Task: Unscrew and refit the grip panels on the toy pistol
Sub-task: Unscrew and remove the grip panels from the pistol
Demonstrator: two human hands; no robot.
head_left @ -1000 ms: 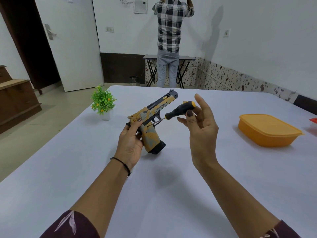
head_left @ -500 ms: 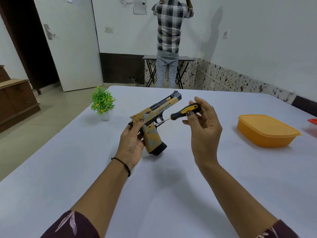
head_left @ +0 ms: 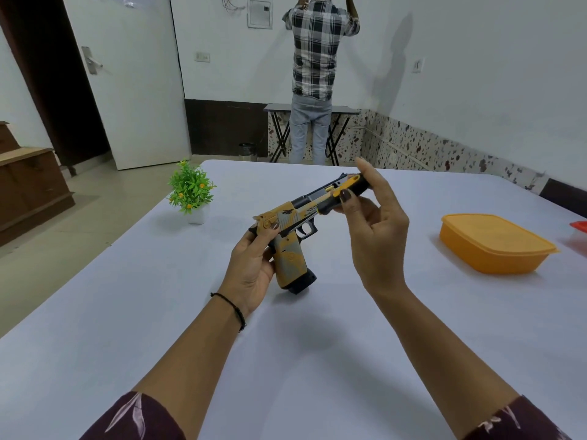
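Note:
My left hand (head_left: 252, 268) grips the toy pistol (head_left: 290, 246) from behind its handle, thumb near the hammer. The pistol is yellow, grey and black, barrel pointing up and to the right, its butt just above the white table (head_left: 158, 328). The grey-and-yellow grip panel faces me. My right hand (head_left: 376, 230) pinches a black-and-yellow screwdriver (head_left: 344, 193) by its handle, held in front of the barrel. The screwdriver's shaft and tip are hidden.
An orange lidded box (head_left: 494, 242) sits on the table at the right, with a red object (head_left: 579, 227) at the frame edge. A small potted plant (head_left: 190, 192) stands at the left. A person in a checked shirt (head_left: 317, 77) stands at the far wall.
My right hand has lifted the screwdriver up and away from the trigger area to alongside the barrel. The pistol has stayed in my left hand, tilted slightly more upright.

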